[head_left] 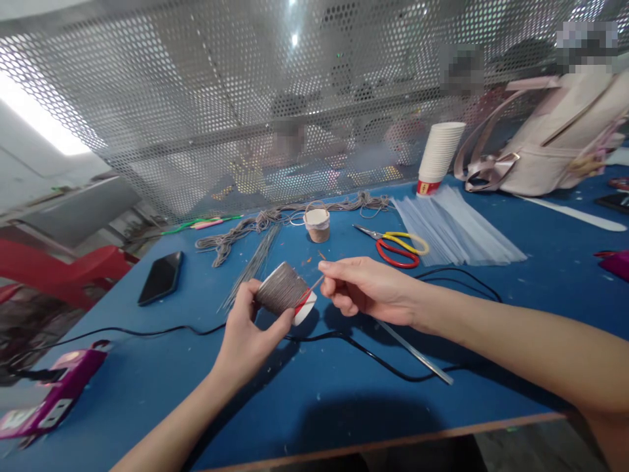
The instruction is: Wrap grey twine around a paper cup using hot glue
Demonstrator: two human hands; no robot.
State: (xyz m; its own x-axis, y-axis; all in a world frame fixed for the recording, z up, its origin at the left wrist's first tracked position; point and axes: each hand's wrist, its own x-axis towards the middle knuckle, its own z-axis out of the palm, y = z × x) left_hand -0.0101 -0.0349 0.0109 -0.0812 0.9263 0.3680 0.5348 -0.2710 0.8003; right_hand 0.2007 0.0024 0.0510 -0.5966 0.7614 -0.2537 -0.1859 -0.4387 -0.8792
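My left hand (pixel 253 334) grips a paper cup (pixel 285 292) lying tilted on its side. Grey cord is wound around most of the cup, and a strip of red and white shows at the end nearest my right hand. Between the thumb and forefinger of my right hand (pixel 356 288) is pinched the cord (pixel 317 283), stretched taut from the cup. Beneath the right hand a clear glue stick (pixel 417 354) lies on the blue table (pixel 275 406). Beyond the hands stands a small brown and white cup with a handle (pixel 317 226).
Scissors (pixel 393 246) with red and yellow handles lie right of centre, near clear plastic strips (pixel 457 226) and stacked paper cups (pixel 441 157). Grey cord bundles (pixel 246 229), a phone (pixel 162 278) and a purple power strip (pixel 59 390) are leftward. A black cable (pixel 363 354) crosses the table.
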